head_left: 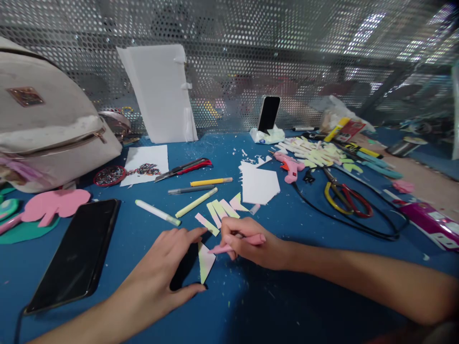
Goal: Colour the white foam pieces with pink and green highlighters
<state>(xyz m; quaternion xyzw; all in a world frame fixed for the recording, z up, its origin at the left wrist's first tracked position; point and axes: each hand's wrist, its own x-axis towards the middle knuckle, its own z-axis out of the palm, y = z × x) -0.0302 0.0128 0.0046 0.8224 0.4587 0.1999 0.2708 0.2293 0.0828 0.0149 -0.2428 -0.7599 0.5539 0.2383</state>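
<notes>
My right hand [251, 242] is wrapped round a pink marker [256, 240], its tip on a small paper triangle [206, 263] tinted yellow-green and pink. My left hand [170, 267] lies just left of that triangle, thumb and fingers apart, fingertips near its top and bottom corners. Beyond the hands lie several small tinted strips [217, 212] and another tinted triangle [238, 202]. A pale marker cap [255, 209] rests beside them. A light green marker [196, 202] and a white-bodied marker [158, 212] lie further left.
A black phone [77, 255] and backpack [53, 119] are at left. Red-handled scissors [184, 169] and white paper [260, 184] lie ahead. Rightward are a pink glue gun [289, 167] with its black cable, a strip pile [311, 152] and yellow-red scissors [346, 196].
</notes>
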